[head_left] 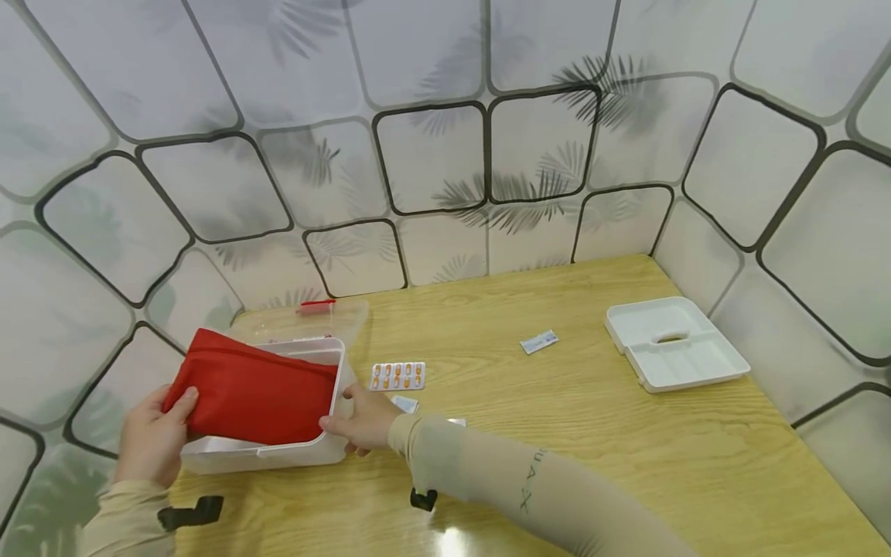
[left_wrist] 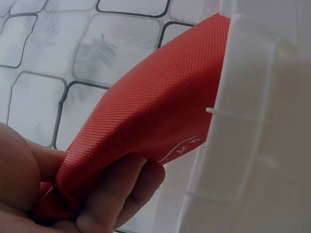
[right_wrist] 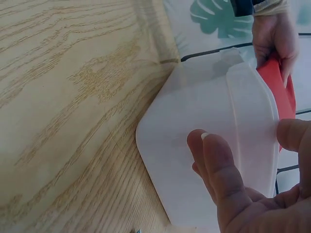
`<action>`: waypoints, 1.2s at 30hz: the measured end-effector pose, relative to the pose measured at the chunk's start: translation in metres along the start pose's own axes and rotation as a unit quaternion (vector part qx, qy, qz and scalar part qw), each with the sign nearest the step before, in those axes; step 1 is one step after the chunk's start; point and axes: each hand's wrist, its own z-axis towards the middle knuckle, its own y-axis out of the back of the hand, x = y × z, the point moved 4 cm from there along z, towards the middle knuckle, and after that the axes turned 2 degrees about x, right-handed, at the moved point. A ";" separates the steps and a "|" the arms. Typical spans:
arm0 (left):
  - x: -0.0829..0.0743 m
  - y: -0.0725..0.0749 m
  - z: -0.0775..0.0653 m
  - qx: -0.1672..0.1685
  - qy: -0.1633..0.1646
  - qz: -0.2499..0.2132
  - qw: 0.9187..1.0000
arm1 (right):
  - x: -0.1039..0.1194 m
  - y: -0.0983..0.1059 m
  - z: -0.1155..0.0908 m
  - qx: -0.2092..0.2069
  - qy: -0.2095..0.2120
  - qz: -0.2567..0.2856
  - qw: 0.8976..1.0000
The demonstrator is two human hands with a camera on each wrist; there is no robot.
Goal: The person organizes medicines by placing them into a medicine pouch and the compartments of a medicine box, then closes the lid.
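Note:
My left hand [head_left: 148, 437] grips the left end of a red fabric pouch [head_left: 257, 394], thumb on top and fingers beneath. White markings show on the pouch's underside in the left wrist view. The pouch lies tilted, its left end raised past the rim of a white plastic box [head_left: 267, 458] and its right end down inside. At the box's right wall, my right hand [head_left: 365, 418] holds the rim, with the thumb over the edge and the fingers along the outside. The box's clear lid [head_left: 341, 316] with a red latch is folded back behind it.
Right of the box lie a blister pack of orange capsules [head_left: 397, 376] and a small packet [head_left: 405, 404], partly behind my right hand. Another flat packet [head_left: 539, 342] rests mid-table. A white divided tray [head_left: 696, 367] with a handle is at the right. Patterned fabric walls [head_left: 438, 162] border the table.

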 end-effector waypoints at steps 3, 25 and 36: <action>0.002 -0.005 0.002 0.013 0.000 0.049 0.999 | 0.000 -0.001 0.000 0.003 0.002 0.019 1.000; 0.010 -0.004 0.019 0.053 -0.097 0.388 0.915 | 0.003 -0.005 -0.001 0.020 0.004 0.013 1.000; 0.008 -0.008 0.023 0.043 -0.104 0.460 0.881 | 0.004 -0.004 -0.002 0.018 0.005 -0.002 1.000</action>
